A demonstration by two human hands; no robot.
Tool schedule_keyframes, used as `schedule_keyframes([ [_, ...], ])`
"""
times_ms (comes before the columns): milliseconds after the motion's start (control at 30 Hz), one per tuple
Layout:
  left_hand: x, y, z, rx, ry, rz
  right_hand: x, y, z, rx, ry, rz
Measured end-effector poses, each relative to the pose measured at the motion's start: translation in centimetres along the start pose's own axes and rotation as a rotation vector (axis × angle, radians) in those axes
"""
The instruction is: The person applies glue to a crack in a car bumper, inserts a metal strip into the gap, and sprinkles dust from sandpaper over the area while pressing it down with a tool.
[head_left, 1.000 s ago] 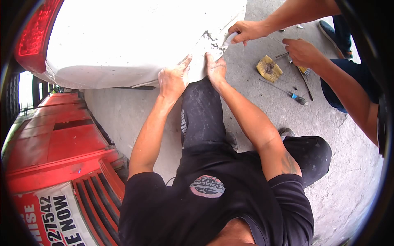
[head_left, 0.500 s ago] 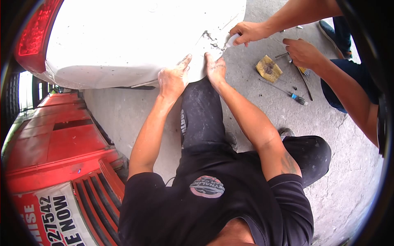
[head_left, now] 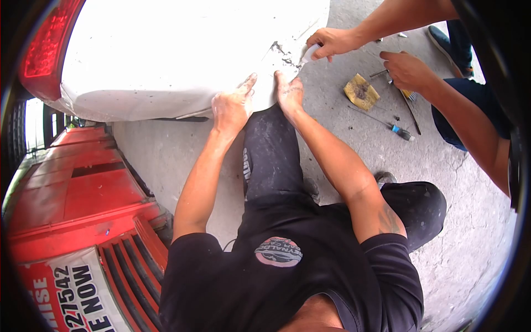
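A white car bumper (head_left: 166,66) spreads across the top of the view, with a dark, chipped, cracked patch (head_left: 283,54) near its right corner. My left hand (head_left: 232,109) grips the bumper's lower edge, thumb on the outer face and the other fingers hidden beneath. Close by on the right, my right hand (head_left: 290,93) holds the same edge in the same way, just below the damage. A co-worker's hand (head_left: 333,42) holds a small white squeeze bottle (head_left: 311,53) with its nozzle at the cracked corner.
On the concrete floor lie a stained yellow sponge-like pad (head_left: 362,92), a screwdriver (head_left: 402,132) and a thin dark rod (head_left: 412,117). The co-worker's other hand (head_left: 406,70) hovers near a yellow brush-like item. Red metal panels (head_left: 94,193) and a sign stand at left.
The bumper and the co-worker's hand with the squeeze bottle have shifted very slightly left. Both my hands keep their grip on the edge.
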State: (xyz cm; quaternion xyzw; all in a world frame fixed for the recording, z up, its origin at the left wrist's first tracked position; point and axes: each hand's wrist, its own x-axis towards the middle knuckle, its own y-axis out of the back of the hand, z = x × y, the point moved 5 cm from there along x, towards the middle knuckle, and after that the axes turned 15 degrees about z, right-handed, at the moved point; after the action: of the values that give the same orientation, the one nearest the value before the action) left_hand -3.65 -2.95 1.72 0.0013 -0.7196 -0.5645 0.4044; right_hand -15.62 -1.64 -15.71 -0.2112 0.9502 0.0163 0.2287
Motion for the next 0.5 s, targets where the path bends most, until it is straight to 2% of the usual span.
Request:
schedule_keyframes([
  [500,-0.01,-0.05,-0.12,0.013,0.024,-0.027,0.27,-0.33,0.49,0.042,0.002,-0.005],
])
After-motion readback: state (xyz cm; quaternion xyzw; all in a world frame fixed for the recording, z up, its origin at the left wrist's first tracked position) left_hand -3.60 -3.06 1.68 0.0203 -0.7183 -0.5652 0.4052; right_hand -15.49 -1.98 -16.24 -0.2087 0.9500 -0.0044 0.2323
